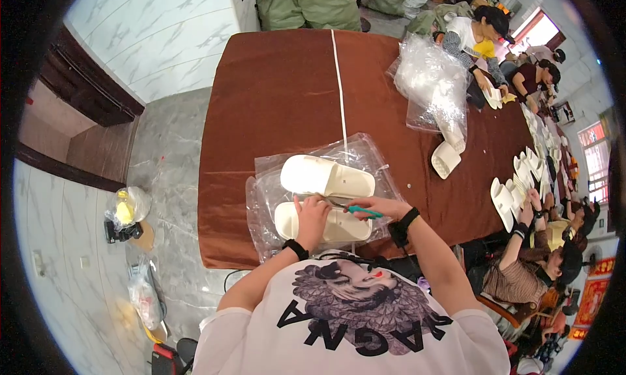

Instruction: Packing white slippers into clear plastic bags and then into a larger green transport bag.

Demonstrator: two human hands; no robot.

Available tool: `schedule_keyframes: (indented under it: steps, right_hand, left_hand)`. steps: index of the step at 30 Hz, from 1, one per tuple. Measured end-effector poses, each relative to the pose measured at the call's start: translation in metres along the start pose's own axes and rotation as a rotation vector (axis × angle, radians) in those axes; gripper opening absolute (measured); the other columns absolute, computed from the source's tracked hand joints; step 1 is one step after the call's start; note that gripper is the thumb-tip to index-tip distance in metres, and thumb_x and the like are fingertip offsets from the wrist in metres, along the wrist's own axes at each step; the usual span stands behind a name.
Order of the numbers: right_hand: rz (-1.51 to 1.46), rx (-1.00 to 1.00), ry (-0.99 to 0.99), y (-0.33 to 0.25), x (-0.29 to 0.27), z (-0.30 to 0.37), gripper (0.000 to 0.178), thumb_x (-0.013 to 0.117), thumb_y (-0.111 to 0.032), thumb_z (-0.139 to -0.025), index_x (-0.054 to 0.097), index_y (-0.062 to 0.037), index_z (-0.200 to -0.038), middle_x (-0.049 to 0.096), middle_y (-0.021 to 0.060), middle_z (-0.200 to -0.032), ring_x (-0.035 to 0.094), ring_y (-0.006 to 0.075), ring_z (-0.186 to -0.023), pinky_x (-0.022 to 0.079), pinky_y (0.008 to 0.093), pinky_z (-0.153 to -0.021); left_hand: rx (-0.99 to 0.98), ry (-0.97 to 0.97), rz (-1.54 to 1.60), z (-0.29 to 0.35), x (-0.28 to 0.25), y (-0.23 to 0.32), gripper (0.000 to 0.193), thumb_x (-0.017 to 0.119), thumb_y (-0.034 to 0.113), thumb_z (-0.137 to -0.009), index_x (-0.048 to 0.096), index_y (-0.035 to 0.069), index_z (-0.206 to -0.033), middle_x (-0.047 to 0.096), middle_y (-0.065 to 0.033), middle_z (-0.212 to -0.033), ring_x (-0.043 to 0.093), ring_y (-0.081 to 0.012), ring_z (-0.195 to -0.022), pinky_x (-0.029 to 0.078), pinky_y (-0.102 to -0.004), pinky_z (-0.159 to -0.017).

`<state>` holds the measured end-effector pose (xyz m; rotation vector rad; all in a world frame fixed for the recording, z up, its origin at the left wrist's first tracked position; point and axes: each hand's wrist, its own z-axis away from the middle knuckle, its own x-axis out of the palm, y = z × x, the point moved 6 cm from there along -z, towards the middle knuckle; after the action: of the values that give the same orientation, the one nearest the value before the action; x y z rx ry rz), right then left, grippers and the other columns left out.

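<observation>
Slippers (326, 176) smooth, cream, on crinkled plastic (263, 200); teal-handled tool (362, 211) in right hand (390, 209)

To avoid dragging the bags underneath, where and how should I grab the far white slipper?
Probably take the far slipper by its heel end, coming from the right: the flat sole is uncovered there for pinching, while the broad strap covers the left end. The right hand holds a teal-handled tool, so free it first.
</observation>
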<state>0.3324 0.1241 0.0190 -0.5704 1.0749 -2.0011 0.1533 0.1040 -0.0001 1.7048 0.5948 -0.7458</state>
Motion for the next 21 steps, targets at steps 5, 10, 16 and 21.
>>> schedule_keyframes:
  steps: [5,10,16,21]
  right_hand:
    - [0.052,0.001,0.012,-0.004,-0.005,-0.007,0.051,0.062,-0.044,-0.089,0.057,-0.0075,-0.124,0.058,-0.0016,-0.092,0.05,0.007,-0.077,0.044,0.0231,-0.07]
    - [-0.021,0.015,0.062,-0.015,-0.004,-0.01,0.045,0.066,-0.029,-0.089,0.055,-0.0047,-0.125,0.054,-0.002,-0.082,0.05,0.005,-0.078,0.042,0.0245,-0.066]
    - [0.143,-0.274,0.741,0.009,-0.055,0.021,0.046,0.066,-0.021,-0.085,0.054,-0.0012,-0.125,0.064,0.0084,-0.105,0.06,0.0167,-0.093,0.049,0.0296,-0.081]
    - [0.147,-0.206,1.112,0.058,-0.092,0.088,0.046,0.058,-0.011,-0.086,0.05,-0.0061,-0.131,0.06,0.0129,-0.119,0.058,0.0205,-0.106,0.045,0.0332,-0.091]
  left_hand:
    - [0.042,-0.014,0.05,0.0,-0.003,0.004,0.008,0.058,0.016,-0.086,0.063,0.01,-0.087,0.057,-0.0049,-0.103,0.051,-0.0239,-0.107,0.013,-0.0626,-0.107]
    - [0.057,-0.02,0.106,0.002,-0.011,0.005,0.007,0.058,0.013,-0.086,0.063,0.007,-0.087,0.056,-0.0078,-0.106,0.051,-0.0276,-0.108,0.025,-0.0567,-0.106]
    - [-0.206,-0.052,0.853,-0.01,-0.078,0.019,0.019,0.052,0.015,-0.095,0.064,-0.001,-0.094,0.068,-0.0075,-0.093,0.064,-0.0211,-0.09,0.048,-0.0284,-0.087]
    - [-0.227,0.401,1.113,-0.022,-0.2,0.011,0.026,0.049,0.021,-0.098,0.064,0.0,-0.097,0.07,-0.0088,-0.087,0.065,-0.0173,-0.085,0.048,-0.0295,-0.08]
